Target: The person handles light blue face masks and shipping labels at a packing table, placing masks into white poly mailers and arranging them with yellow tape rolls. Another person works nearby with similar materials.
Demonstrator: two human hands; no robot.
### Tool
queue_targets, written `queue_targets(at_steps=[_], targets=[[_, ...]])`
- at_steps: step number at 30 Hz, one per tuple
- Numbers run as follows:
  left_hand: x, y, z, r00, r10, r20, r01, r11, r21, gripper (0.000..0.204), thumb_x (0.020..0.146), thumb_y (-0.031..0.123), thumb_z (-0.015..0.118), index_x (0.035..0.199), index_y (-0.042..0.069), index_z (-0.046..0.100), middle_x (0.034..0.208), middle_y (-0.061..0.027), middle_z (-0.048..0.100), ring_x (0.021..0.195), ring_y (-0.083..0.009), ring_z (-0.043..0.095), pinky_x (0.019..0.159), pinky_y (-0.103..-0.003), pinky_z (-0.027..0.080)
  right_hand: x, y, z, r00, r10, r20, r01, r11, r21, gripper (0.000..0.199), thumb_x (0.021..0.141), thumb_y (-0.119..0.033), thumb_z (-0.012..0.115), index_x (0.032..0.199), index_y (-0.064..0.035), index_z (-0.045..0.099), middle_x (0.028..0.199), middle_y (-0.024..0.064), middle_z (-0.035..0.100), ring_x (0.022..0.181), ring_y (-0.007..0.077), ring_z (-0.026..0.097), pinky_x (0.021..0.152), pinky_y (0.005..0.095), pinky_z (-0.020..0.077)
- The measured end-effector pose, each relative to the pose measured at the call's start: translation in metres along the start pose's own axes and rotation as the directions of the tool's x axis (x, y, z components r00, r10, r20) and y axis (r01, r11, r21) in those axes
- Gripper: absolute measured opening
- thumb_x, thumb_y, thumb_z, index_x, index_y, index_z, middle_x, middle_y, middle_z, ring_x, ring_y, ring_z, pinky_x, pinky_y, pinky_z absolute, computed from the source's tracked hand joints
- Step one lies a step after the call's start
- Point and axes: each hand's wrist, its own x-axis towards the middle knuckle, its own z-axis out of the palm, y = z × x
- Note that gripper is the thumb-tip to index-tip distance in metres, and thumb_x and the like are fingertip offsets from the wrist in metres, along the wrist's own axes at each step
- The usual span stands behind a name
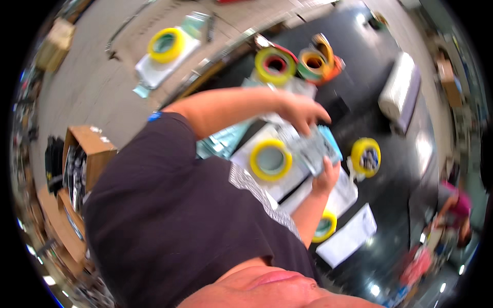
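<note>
My left hand (303, 112) reaches over the work surface from the left, slightly blurred. Its fingers are apart, just above a grey plastic packet (314, 154) with a light-blue edge. My right hand (327, 177) comes up from below, gripping the packet's near side with the thumb on top. A yellow roll of tape (253, 163) lies beside the packet, on white sheets. Another yellow roll (380, 156) is to the right, and a third (331, 232) is partly behind my right forearm. Pale-blue packets (223, 142) lie under my left forearm.
Several tape rolls (290, 60) stand at the back of the black table (354, 51). A silver wrapped roll (398, 90) lies at the right; a white envelope (349, 238) is near. Another yellow roll (179, 45) sits far left. A person (452, 205) is at far right; cardboard boxes (97, 149) are left.
</note>
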Motion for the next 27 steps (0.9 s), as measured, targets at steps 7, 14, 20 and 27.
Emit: queue_targets(at_steps=[7, 14, 20, 27], targets=[[0.031, -0.003, 0.078, 0.910, 0.062, -0.410, -0.130, 0.982, -0.140, 0.062, 0.071, 0.018, 0.075, 0.125, 0.002, 0.047, 0.094, -0.0140, 0.067, 0.091, -0.0278, 0.066, 0.072, -0.039, 0.051, -0.005, -0.007, 0.025, 0.995, -0.024, 0.094, 0.032, 0.996, -0.086, 0.043, 0.095, -0.024, 0.047, 0.132, -0.0004, 0.042, 0.128, 0.0177, 0.050, 0.115, 0.0302, 0.053, 0.096, 0.0428, 0.0461], [0.033, -0.022, 0.103, 0.882, 0.326, -0.340, -0.184, 0.903, 0.387, 0.042, 0.079, 0.008, 0.059, 0.119, 0.001, 0.050, 0.098, -0.0187, 0.066, 0.094, -0.0382, 0.063, 0.078, -0.045, 0.049, 0.029, 0.029, 0.019, 0.966, -0.046, 0.253, 0.036, 0.998, 0.043, 0.050, 0.095, -0.035, 0.050, 0.130, 0.0008, 0.045, 0.129, 0.0162, 0.050, 0.115, 0.0258, 0.053, 0.099, 0.0402, 0.0407], [0.010, 0.006, 0.065, 0.885, 0.213, -0.414, -0.142, 0.970, 0.197, 0.044, 0.076, 0.008, 0.060, 0.120, 0.003, 0.057, 0.114, -0.0168, 0.061, 0.108, -0.0350, 0.059, 0.091, -0.043, 0.047, 0.003, -0.009, 0.033, 0.986, 0.016, 0.165, -0.005, 0.998, -0.069, 0.055, 0.083, -0.010, 0.063, 0.133, 0.0005, 0.042, 0.128, 0.0132, 0.052, 0.113, 0.0257, 0.055, 0.097, 0.0390, 0.0440], [0.097, -0.020, 0.039, 0.799, -0.276, -0.534, 0.454, 0.860, 0.234, 0.076, 0.079, 0.034, 0.071, 0.135, -0.004, 0.036, 0.129, -0.0247, 0.047, 0.120, -0.0377, 0.047, 0.101, -0.041, 0.041, -0.001, -0.025, -0.008, 0.971, -0.056, -0.231, 0.042, 0.997, -0.066, 0.045, 0.084, -0.001, 0.057, 0.127, 0.0032, 0.042, 0.118, 0.0115, 0.054, 0.107, 0.0227, 0.055, 0.096, 0.0349, 0.0425]])
